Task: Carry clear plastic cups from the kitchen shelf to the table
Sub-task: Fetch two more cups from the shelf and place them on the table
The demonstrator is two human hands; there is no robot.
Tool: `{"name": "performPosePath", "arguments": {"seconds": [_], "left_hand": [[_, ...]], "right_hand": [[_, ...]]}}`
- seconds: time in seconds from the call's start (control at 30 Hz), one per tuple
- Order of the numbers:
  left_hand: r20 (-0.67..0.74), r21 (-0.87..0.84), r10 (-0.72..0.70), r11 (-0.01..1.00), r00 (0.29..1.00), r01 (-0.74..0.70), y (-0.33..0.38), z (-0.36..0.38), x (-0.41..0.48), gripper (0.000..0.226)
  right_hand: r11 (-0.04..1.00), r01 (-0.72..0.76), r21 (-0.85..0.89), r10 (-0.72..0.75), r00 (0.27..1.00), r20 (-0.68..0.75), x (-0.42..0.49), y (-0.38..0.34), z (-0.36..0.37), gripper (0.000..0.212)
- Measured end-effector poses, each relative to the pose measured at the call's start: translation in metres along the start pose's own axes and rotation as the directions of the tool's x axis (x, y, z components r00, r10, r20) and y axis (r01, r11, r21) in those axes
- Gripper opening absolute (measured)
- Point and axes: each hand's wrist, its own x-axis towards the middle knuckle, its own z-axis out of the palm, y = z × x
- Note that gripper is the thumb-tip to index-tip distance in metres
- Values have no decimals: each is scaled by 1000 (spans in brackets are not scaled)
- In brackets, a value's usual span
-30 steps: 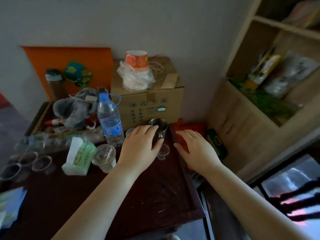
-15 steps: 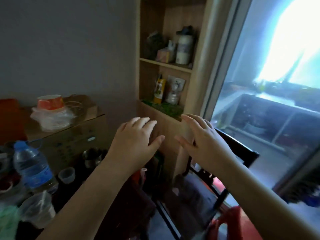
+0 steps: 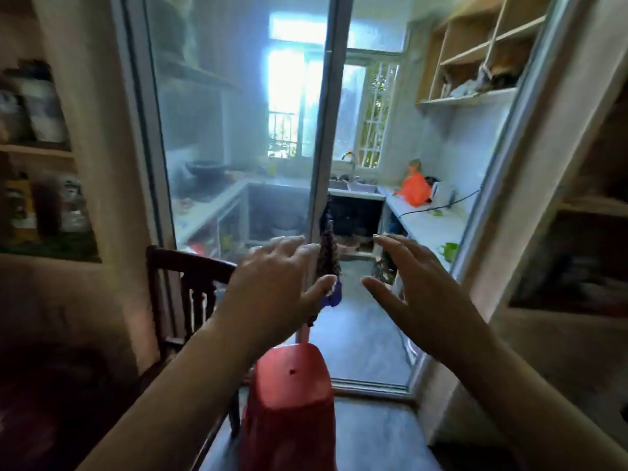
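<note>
My left hand (image 3: 272,287) and my right hand (image 3: 418,290) are raised in front of me, both with fingers apart and nothing in them. They face a kitchen doorway. Through the opening, wooden kitchen shelves (image 3: 475,62) hang high on the right wall, holding some unclear items. No clear plastic cup shows in this view, and the table is out of sight.
A sliding glass door (image 3: 221,130) covers the left half of the doorway. A red plastic stool (image 3: 289,402) stands right below my hands, a dark wooden chair (image 3: 183,277) to its left. White counters (image 3: 424,219) run along the kitchen's right side. Shelf units flank the doorway.
My view has swung right from the cluttered table with its cups to the kitchen doorway. Both hands left the table and stay raised, holding nothing.
</note>
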Motion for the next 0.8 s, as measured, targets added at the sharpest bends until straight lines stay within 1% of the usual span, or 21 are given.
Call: {"name": "performPosePath", "arguments": {"seconds": [0.17,0.27,0.37,0.53,0.63,0.7,0.8], "left_hand": [[12,-111,182,977,983,-180,137,47,29,55],[16,-170,273,949,962,-266,204,67,43,55],[5,-206,326,925,945,-318,258,80,57,58],[4,-254,390,891,921,-376,323,106,84,63],[12,-263,426,874,904,-409,350,126,106,63],[5,-276,447,860,894,-429,366,142,125,60],[-15,-288,468,844,883,-452,388,170,159,49]], "right_hand": [[977,-156,-146,149,987,-56,-81,97,-98,55],[954,-237,-184,227,971,-74,-118,143,-146,59],[933,-294,-208,276,955,-110,-145,181,-178,62],[907,-369,-202,342,927,-155,-170,234,-204,57],[895,-400,-196,372,913,-168,-175,267,-211,58],[888,-413,-200,383,907,-175,-174,292,-214,60],[878,-421,-228,385,904,-187,-166,335,-219,58]]}}
